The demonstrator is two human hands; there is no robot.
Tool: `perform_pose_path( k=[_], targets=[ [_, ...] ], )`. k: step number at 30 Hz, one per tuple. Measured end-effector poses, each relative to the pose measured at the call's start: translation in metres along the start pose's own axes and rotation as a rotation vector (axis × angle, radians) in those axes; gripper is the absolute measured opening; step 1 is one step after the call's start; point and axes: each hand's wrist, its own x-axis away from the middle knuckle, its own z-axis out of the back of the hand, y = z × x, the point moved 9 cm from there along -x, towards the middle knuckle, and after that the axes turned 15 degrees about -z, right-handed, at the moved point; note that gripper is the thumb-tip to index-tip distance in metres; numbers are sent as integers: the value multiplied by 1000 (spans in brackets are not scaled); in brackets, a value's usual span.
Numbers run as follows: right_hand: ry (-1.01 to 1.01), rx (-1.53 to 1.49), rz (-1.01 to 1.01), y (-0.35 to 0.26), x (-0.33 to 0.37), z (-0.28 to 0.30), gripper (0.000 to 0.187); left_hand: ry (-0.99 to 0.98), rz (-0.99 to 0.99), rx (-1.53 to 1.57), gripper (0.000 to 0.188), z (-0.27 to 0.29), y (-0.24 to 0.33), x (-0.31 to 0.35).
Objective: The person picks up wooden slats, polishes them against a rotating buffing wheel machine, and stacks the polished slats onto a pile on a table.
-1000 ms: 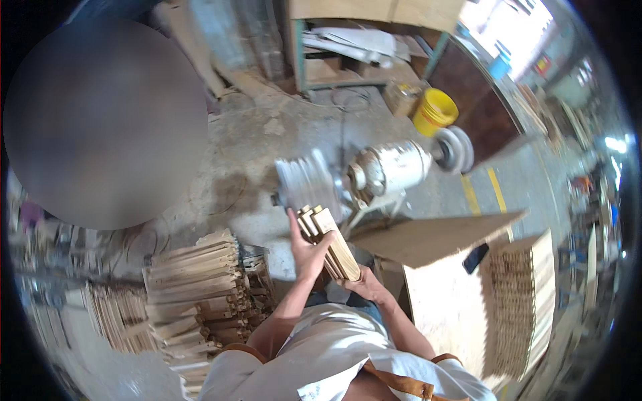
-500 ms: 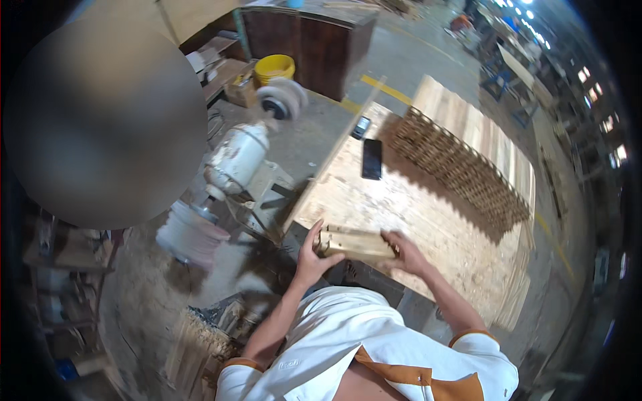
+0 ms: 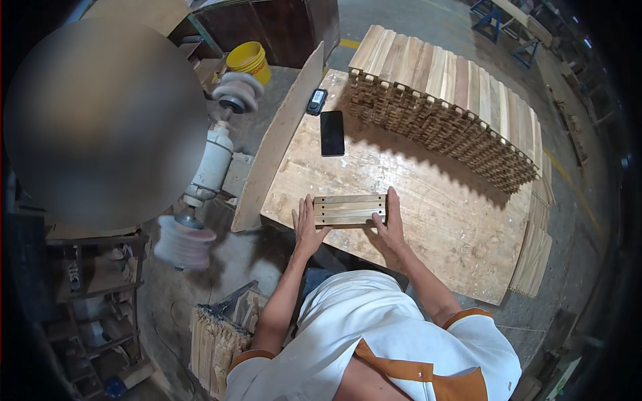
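A small stack of wooden slats (image 3: 349,208), side by side with dark holes near their ends, is held between my two hands above the near edge of the wooden tabletop (image 3: 428,247). My left hand (image 3: 307,227) presses flat against the left end, its fingers pointing away from me. On the right end, my right hand (image 3: 390,224) holds the slats with the thumb on top and the fingers along the end. Beyond them lie a black phone (image 3: 332,134) and a small dark device with a screen (image 3: 317,101).
A long stack of slats (image 3: 441,70) lines the table's far right side. An upright board (image 3: 284,140) edges the left side. Left of it stands a white motor (image 3: 212,160) with blurred buffing wheels (image 3: 184,242). A yellow bucket (image 3: 249,61) is behind. More slats (image 3: 217,344) stand at lower left.
The slats have moved slightly away from me over the tabletop and turned so their holed faces show upward. My left fingers have straightened along the end. The view has shifted.
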Motion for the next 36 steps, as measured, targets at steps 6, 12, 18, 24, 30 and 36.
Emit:
perform_pose_path(
  k=[6, 12, 18, 24, 30, 36],
  targets=[
    [0, -108, 5, 13, -5, -3, 78, -45, 7, -27, 109, -4, -2, -1],
    [-30, -198, -41, 14, -6, 8, 72, -77, 90, -83, 113, 5, 10, -5],
    [127, -443, -119, 39, 2, 47, 63, -171, -350, -232, 100, -2, 85, -53],
    [189, -449, -283, 35, 40, 72, 48, -355, -262, -26, 85, 5, 99, -71],
    [-748, -525, -355, -73, 84, -35, 63, -220, -161, 853, 89, 107, 112, 0],
    [-1461, -443, -348, -190, 118, -180, 86, 179, -28, 1467, 102, 196, 42, 92]
  ],
)
